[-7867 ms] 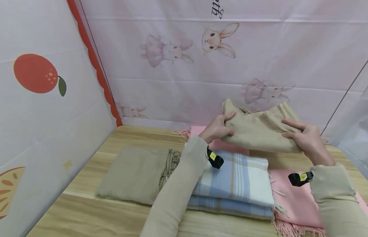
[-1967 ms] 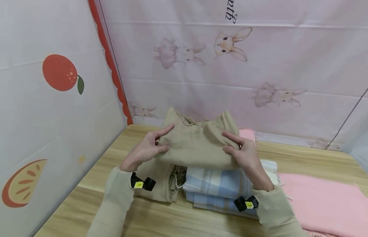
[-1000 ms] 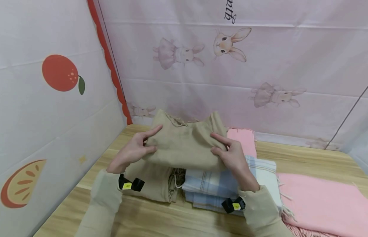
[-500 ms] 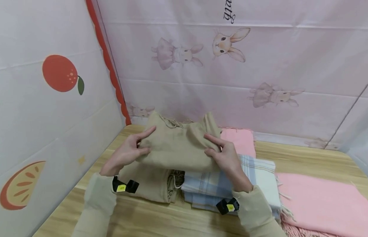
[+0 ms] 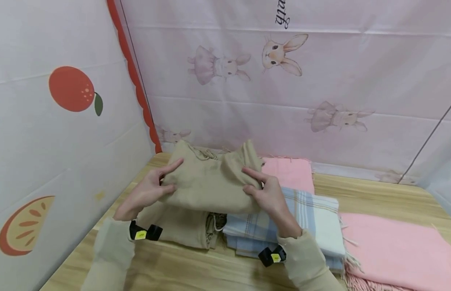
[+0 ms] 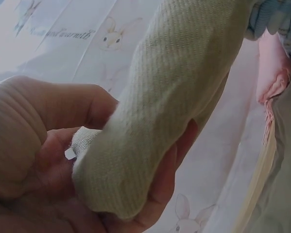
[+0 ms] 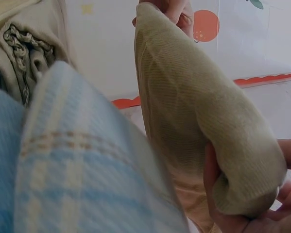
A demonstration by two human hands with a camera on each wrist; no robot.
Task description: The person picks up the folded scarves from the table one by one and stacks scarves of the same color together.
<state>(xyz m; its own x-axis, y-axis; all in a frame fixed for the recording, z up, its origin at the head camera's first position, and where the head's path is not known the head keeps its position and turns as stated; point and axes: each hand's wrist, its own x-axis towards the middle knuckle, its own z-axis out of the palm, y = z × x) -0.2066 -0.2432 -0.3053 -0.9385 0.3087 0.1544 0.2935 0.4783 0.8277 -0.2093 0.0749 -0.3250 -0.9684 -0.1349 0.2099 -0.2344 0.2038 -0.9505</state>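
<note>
A folded beige scarf [image 5: 210, 188] with fringe at its back edge is held up in both hands. The left hand [image 5: 147, 192] grips its left end, thumb on the near face; in the left wrist view the fingers curl round behind the cloth [image 6: 135, 126]. At the other end, the right hand [image 5: 267, 196] grips it the same way, as the right wrist view also shows. Below and partly hidden lies another folded beige scarf [image 5: 174, 226], fringe facing right. Whether the two touch, I cannot tell.
Right of the lower beige scarf sits a stack of blue-and-white plaid scarves [image 5: 316, 212]. A folded pink scarf [image 5: 396, 246] lies farther right, and more pink cloth [image 5: 288, 173] lies behind the plaid stack. Fabric walls border the wooden table [image 5: 210, 270] at left and back.
Both hands have carried the held scarf from the right, above the pink cloth, leftward to above the other beige scarf. Over the last second it has moved slightly left and down.
</note>
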